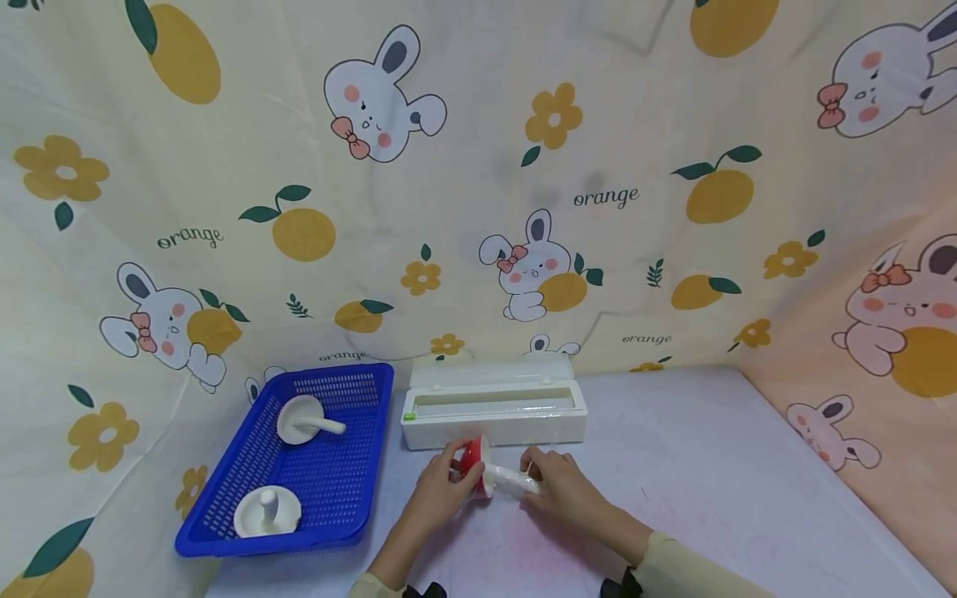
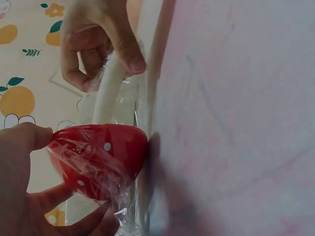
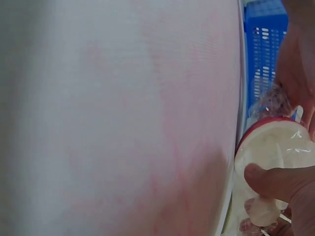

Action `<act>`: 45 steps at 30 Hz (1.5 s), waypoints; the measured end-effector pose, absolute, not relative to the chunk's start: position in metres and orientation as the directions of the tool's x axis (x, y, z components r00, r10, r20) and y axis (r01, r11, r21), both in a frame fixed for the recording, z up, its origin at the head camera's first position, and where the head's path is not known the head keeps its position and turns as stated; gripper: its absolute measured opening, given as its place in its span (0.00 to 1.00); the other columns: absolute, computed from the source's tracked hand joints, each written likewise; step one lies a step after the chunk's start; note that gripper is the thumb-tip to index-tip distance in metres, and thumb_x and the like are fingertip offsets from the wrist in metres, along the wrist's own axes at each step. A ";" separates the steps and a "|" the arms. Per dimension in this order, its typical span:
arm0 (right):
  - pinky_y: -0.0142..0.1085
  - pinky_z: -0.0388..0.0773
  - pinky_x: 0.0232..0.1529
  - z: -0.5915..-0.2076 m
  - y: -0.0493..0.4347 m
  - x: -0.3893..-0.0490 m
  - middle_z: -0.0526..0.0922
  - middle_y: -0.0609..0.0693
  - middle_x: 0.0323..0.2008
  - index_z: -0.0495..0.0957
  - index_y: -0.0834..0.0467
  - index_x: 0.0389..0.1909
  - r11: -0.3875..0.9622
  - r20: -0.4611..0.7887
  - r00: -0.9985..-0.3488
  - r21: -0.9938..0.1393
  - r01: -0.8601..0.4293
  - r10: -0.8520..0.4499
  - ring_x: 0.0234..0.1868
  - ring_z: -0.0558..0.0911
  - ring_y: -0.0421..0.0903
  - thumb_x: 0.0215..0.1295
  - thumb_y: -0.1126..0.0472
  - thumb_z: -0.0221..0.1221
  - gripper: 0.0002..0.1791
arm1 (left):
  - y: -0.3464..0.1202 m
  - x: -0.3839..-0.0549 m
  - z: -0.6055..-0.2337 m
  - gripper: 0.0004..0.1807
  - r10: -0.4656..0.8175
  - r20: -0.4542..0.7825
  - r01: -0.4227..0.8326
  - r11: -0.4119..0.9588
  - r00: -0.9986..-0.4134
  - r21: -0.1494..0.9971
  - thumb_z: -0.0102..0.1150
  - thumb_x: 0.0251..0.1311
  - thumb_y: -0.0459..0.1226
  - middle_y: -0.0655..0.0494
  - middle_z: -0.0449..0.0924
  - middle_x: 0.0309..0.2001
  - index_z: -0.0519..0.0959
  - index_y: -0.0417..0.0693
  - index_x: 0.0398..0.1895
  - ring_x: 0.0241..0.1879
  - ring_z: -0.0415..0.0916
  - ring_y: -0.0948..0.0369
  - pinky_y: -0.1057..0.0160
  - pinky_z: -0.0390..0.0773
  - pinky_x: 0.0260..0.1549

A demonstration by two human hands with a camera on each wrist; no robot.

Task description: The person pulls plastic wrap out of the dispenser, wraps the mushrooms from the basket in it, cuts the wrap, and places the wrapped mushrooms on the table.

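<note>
A toy mushroom, its red cap dotted white and its white stem pointing right, lies sideways between the hands, with clear plastic film wrapped over it. My left hand holds the cap by its edge, thumb on one side and fingers on the other in the left wrist view. My right hand pinches the film-covered end of the stem. In the right wrist view, the cap's pale underside faces the right thumb. Crinkled film gathers beyond the top of the cap.
Just behind the hands stands a white film dispenser box, lid raised. To the left, a blue plastic basket holds two white-stemmed mushrooms lying with their pale undersides showing. A pale cloth covers the table; a printed curtain hangs behind.
</note>
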State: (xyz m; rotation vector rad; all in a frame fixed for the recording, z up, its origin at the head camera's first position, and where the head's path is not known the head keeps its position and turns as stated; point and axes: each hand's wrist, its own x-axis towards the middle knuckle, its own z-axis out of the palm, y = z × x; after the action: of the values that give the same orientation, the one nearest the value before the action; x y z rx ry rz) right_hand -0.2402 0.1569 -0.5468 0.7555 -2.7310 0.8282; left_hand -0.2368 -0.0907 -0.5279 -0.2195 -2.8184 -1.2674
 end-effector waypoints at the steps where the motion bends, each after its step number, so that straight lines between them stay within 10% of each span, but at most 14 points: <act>1: 0.43 0.71 0.48 -0.546 0.156 -0.240 0.83 0.38 0.34 0.76 0.50 0.43 0.713 0.325 -0.851 -0.466 -0.524 -0.412 0.37 0.76 0.37 0.56 0.61 0.80 0.22 | -0.090 -0.238 -0.528 0.31 0.101 0.100 0.142 0.672 -0.990 0.726 0.65 0.73 0.53 0.51 0.83 0.43 0.75 0.50 0.72 0.43 0.75 0.56 0.52 0.74 0.44; 28: 0.33 0.77 0.41 -0.536 0.162 -0.251 0.85 0.36 0.34 0.91 0.52 0.42 0.673 0.395 -0.863 -0.548 -0.497 -0.315 0.38 0.76 0.37 0.57 0.62 0.80 0.12 | -0.129 -0.234 -0.540 0.44 0.299 0.265 0.399 0.645 -0.917 0.652 0.77 0.63 0.50 0.41 0.75 0.69 0.68 0.48 0.78 0.66 0.75 0.42 0.33 0.74 0.64; 45: 0.50 0.83 0.45 -0.514 0.169 -0.252 0.90 0.38 0.37 0.92 0.52 0.44 0.600 0.422 -0.854 -0.612 -0.515 -0.303 0.39 0.80 0.40 0.59 0.60 0.79 0.13 | -0.118 -0.243 -0.531 0.44 0.292 0.355 0.458 0.633 -0.888 0.624 0.83 0.57 0.45 0.44 0.74 0.69 0.73 0.48 0.76 0.68 0.71 0.42 0.34 0.72 0.67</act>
State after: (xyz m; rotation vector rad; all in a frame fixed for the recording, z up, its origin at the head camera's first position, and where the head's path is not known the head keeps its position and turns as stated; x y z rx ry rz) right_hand -0.2521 0.1694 -0.5138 0.6690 -2.5544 1.1072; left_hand -0.2429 -0.1181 -0.5314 -0.6145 -2.6347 -1.0983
